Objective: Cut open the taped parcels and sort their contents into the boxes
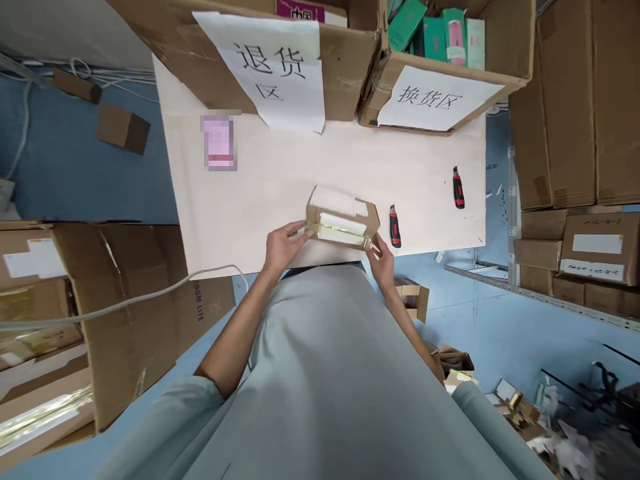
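A small brown cardboard box [343,217] with white labels and shiny clear tape is held at the table's front edge. My left hand [286,248] grips its left end, thumb on the near corner. At the right end, my right hand [381,261] holds the near corner between thumb and fingers. Just right of the box lies a red and black box cutter [395,227]. Another such cutter [459,188] rests farther right. A blurred pink item [219,143] sits at the table's back left.
Two open cartons with handwritten paper signs, a left one [345,63] and a right one [373,107], line the back of the white table [240,213]. A grey cable [165,291] crosses at left. Large cartons [135,313] stand at left; stacked boxes [595,247] are at right.
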The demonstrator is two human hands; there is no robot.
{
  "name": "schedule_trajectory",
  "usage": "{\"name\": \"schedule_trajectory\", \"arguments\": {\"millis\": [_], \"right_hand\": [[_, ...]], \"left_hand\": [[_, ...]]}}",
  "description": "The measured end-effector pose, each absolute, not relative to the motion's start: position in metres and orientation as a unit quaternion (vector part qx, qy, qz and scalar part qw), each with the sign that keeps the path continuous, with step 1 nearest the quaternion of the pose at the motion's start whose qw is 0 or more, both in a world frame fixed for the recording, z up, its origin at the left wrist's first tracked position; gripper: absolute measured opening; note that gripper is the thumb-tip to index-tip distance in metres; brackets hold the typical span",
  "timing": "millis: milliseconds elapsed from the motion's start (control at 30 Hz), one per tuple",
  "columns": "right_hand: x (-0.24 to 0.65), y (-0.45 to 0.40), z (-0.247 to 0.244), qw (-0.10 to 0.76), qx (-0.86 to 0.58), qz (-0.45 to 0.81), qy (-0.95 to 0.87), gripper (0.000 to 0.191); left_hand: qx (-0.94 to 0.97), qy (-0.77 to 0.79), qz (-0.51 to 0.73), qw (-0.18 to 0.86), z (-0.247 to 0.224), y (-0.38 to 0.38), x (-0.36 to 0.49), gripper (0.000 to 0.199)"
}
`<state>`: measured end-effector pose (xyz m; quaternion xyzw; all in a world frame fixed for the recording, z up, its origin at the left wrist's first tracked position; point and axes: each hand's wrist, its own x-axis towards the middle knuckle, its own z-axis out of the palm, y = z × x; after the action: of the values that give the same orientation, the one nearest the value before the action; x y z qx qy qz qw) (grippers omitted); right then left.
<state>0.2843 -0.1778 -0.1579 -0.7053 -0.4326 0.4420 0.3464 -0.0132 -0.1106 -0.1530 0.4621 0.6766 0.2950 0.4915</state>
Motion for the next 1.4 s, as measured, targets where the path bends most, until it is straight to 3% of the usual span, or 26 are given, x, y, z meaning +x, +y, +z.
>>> {"name": "schedule_trajectory", "arguments": {"millis": [300,467,600,800,967,1067,1267,1400], "right_hand": [[0.311,-0.119,-0.143,0.315,-0.715,0.430,-0.452,0.095],[0.309,-0.129,-0.140,0.322,-0.712,0.437,-0.446,0.089],[0.312,-0.134,-0.147,0.314,-0.713,0.445,-0.440,0.077],[0.360,-0.112,-0.180,0.177,-0.817,0.309,-0.453,0.049],[0.382,-0.082,-0.214,0.015,-0.862,0.232,-0.452,0.064],[0.384,-0.068,-0.216,-0.028,-0.846,0.241,-0.474,0.061],[0.376,-0.052,-0.150,0.149,-0.741,0.346,-0.557,0.054],[0.332,-0.049,-0.081,0.110,-0.635,0.450,-0.619,0.057]], "left_hand": [[0.446,0.671,0.349,0.479,-0.132,-0.096,0.009,0.034],[0.430,0.674,0.378,0.466,-0.132,-0.109,0.013,0.033],[0.443,0.704,0.328,0.447,-0.142,-0.114,0.006,0.029],[0.506,0.683,0.292,0.438,-0.148,-0.113,-0.001,0.038],[0.552,0.653,0.286,0.432,-0.149,-0.108,0.003,0.032],[0.557,0.650,0.270,0.442,-0.155,-0.105,0.001,0.033],[0.508,0.632,0.273,0.517,-0.163,-0.104,-0.007,0.034],[0.491,0.631,0.272,0.536,-0.162,-0.103,-0.009,0.036]]}}
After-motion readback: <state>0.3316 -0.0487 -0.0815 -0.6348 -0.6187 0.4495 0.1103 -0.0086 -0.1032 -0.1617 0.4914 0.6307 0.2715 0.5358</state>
